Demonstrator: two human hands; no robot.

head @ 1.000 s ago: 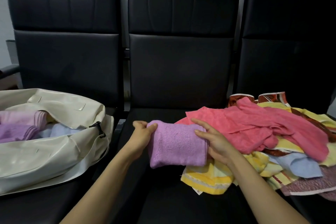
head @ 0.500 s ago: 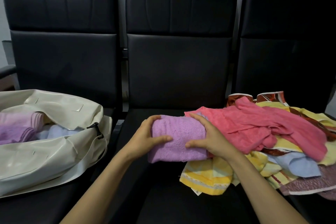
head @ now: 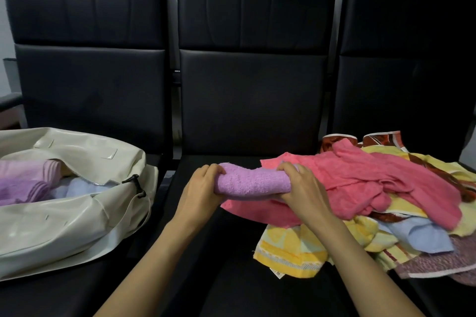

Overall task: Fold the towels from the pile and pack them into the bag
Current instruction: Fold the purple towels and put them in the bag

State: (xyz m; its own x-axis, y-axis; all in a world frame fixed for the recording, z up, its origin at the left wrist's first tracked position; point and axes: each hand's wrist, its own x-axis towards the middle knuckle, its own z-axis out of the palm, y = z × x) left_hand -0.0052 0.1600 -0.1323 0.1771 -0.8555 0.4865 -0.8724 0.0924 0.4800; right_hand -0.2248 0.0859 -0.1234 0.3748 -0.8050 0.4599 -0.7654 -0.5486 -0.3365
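We hold the purple towel (head: 253, 181) with both hands above the middle seat (head: 231, 278), just over the near left edge of the pile (head: 401, 203). Our left hand (head: 203, 185) has its fingers curled over the left end of the towel, and our right hand (head: 301, 184) grips the right end in the same way. Both hands are closed round the cloth and carry nothing else. The towel is folded into a short, thick bundle. We judge that we press it from the two ends so that the layers do not open.

The pile lies on the right, with a pink towel (head: 360, 183) on top, a yellow towel (head: 288, 252) hanging toward us and a blue towel (head: 417, 237) under them. These are loose and unfolded, so much of the task is not yet done.

The bag (head: 77, 216) lies on the left seat (head: 64, 291), its mouth open, with folded towels (head: 23, 183) inside. We think it is placed there so that the way from our hands to it is short. The next move, in our judgement, is to carry the bundle left and lay it beside the others, holding it flat so that it does not unroll.
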